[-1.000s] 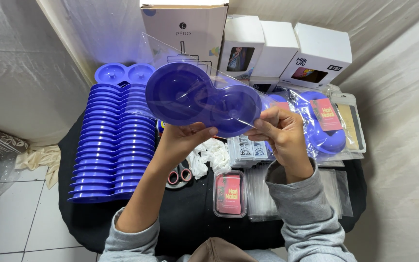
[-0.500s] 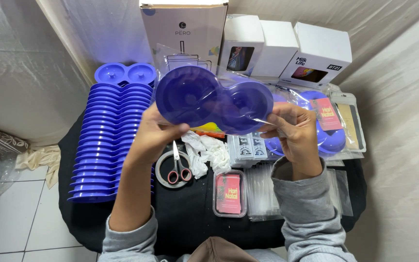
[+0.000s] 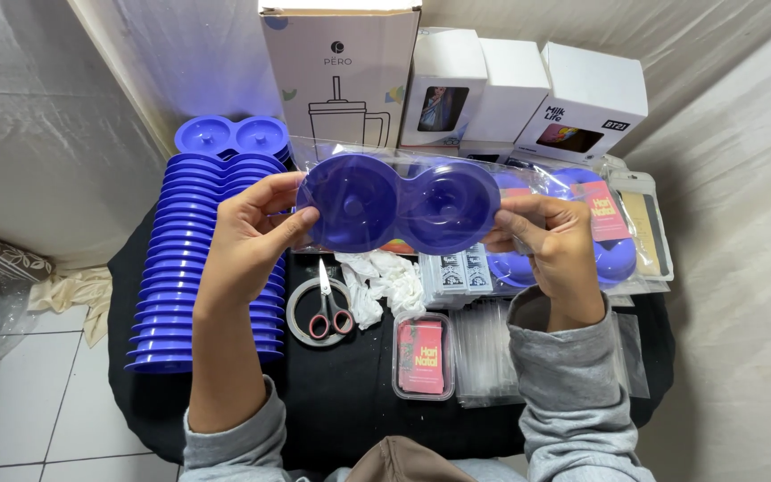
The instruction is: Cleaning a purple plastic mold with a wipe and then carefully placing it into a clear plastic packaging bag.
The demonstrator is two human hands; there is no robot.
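Nearest to the camera, a clear plastic box point(image 3: 422, 355) with a pink card inside lies on the black cloth point(image 3: 350, 402), beside a flat pile of clear sleeves point(image 3: 485, 344). A little farther lie scissors point(image 3: 325, 303) with red handles on a roll of clear tape point(image 3: 298, 314), next to crumpled white paper point(image 3: 384, 278). Above them, the left hand point(image 3: 252, 234) and the right hand point(image 3: 553, 243) are apart, each closed on one end of a glossy blue tray point(image 3: 399, 203) with two round hollows, held level in a thin clear bag. At the left stands a long stack of the same blue trays point(image 3: 191, 259). Farthest, white cardboard boxes point(image 3: 457, 85) stand in a row against the wall.
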